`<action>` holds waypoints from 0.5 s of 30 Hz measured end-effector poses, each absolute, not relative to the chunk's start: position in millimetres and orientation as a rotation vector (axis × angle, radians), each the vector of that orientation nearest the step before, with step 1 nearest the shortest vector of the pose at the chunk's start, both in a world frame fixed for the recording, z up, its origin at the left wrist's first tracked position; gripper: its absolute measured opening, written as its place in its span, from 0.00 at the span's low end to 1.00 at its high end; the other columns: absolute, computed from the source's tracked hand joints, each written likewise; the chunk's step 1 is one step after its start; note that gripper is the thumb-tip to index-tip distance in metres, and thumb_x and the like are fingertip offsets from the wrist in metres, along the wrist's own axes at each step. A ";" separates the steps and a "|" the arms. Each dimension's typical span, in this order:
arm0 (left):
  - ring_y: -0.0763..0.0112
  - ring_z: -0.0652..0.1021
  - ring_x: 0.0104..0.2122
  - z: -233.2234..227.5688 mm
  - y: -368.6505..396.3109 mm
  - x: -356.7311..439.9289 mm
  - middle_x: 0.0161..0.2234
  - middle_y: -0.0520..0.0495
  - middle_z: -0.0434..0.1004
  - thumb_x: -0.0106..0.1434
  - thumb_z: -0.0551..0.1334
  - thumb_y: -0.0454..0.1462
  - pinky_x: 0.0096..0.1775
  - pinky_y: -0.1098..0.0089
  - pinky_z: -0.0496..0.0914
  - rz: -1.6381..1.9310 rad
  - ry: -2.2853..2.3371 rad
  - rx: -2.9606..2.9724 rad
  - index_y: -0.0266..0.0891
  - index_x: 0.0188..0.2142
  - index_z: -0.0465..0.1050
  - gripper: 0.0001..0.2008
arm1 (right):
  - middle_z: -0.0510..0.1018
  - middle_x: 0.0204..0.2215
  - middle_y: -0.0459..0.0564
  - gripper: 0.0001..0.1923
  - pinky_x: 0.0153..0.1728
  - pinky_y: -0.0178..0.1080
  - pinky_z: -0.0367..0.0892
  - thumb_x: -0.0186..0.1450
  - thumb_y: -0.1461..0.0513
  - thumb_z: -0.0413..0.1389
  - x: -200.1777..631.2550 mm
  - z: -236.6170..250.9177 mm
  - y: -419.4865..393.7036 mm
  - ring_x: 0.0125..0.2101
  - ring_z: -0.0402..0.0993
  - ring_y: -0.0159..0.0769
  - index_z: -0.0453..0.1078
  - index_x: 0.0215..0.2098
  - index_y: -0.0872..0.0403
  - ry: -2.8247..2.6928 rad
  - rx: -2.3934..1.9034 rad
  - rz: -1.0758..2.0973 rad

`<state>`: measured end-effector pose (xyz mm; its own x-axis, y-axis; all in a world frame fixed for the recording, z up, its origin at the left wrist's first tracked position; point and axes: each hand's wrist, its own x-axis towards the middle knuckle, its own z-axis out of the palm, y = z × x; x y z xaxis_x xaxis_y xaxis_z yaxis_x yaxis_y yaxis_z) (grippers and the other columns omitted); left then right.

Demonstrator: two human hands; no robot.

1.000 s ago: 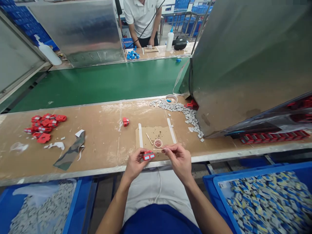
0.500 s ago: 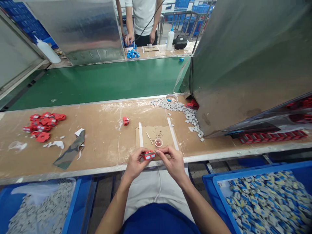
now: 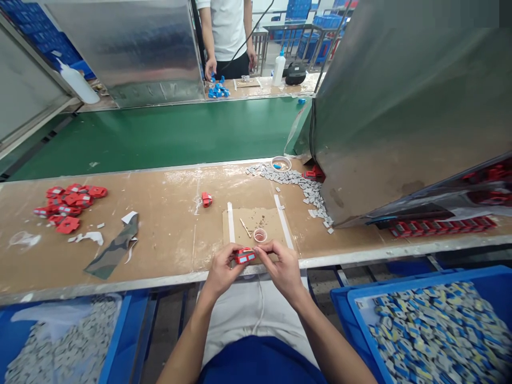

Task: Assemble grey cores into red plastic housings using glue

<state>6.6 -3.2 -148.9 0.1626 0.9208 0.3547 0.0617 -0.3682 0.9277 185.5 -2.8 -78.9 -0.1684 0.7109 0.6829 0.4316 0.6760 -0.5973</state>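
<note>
Near the table's front edge, my left hand (image 3: 222,268) is closed around the left end of a small red toy car body (image 3: 245,257) with pale window panels. The thumb and forefinger of my right hand (image 3: 282,266) pinch together against its right end; what lies between those fingertips is too small to make out. Just beyond the hands, a small round cup (image 3: 260,235) with reddish contents stands on a cardboard sheet (image 3: 234,246). A thin pale stick (image 3: 245,227) lies to the cup's left. Another red toy body (image 3: 207,199) sits farther back.
Red toy parts (image 3: 70,200) and a camouflage strip (image 3: 114,248) lie at left. Grey tiles (image 3: 308,186) spread beside a metal panel (image 3: 380,106). A green belt (image 3: 180,130) crosses behind; a person (image 3: 228,32) stands beyond. Blue bins (image 3: 352,304) flank me below the table.
My right fingertips have shifted slightly left, closer against the red toy car body. The left hand keeps its hold. Across the belt, the other person has moved a little left.
</note>
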 end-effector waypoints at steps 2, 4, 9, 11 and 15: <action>0.73 0.80 0.40 -148.8 -3.2 6.0 0.40 0.44 0.77 0.67 0.66 0.38 0.44 0.76 0.74 1.313 0.963 1.615 0.34 0.45 0.73 0.11 | 0.78 0.28 0.43 0.06 0.30 0.28 0.70 0.69 0.67 0.60 185.4 -77.8 -3.2 0.27 0.76 0.26 0.69 0.33 0.56 -1.812 -0.938 0.304; 0.73 0.80 0.40 -149.5 -3.1 5.3 0.40 0.44 0.77 0.66 0.66 0.38 0.44 0.76 0.74 1.314 0.967 1.613 0.34 0.45 0.73 0.10 | 0.78 0.28 0.44 0.07 0.29 0.29 0.70 0.70 0.67 0.59 185.1 -76.6 -4.3 0.26 0.76 0.27 0.69 0.33 0.56 -1.812 -0.942 0.302; 0.72 0.80 0.40 -152.7 -2.5 3.5 0.40 0.43 0.77 0.66 0.67 0.41 0.44 0.75 0.74 1.293 0.972 1.565 0.33 0.45 0.73 0.13 | 0.80 0.33 0.43 0.04 0.36 0.27 0.72 0.69 0.67 0.60 192.9 -69.6 -5.4 0.33 0.79 0.26 0.72 0.36 0.55 -1.741 -0.942 0.328; 0.72 0.80 0.41 -154.5 -2.3 2.7 0.41 0.42 0.78 0.66 0.68 0.41 0.45 0.75 0.74 1.281 0.968 1.535 0.34 0.45 0.72 0.14 | 0.80 0.35 0.43 0.03 0.38 0.28 0.72 0.70 0.66 0.60 201.9 -66.4 -1.4 0.36 0.78 0.26 0.72 0.36 0.54 -1.685 -0.977 0.303; 0.71 0.80 0.42 -157.3 -2.1 2.0 0.43 0.41 0.78 0.66 0.68 0.43 0.46 0.74 0.74 1.248 0.965 1.501 0.34 0.46 0.72 0.16 | 0.77 0.35 0.48 0.07 0.35 0.30 0.70 0.70 0.65 0.59 217.2 -68.7 15.0 0.36 0.75 0.28 0.71 0.33 0.55 -1.627 -1.037 0.233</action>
<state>2.0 -2.1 -157.3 0.1759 0.9506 0.2560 0.0085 -0.2615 0.9652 217.2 15.0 -68.7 0.0239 0.7212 0.6923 0.4975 0.5921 -0.6340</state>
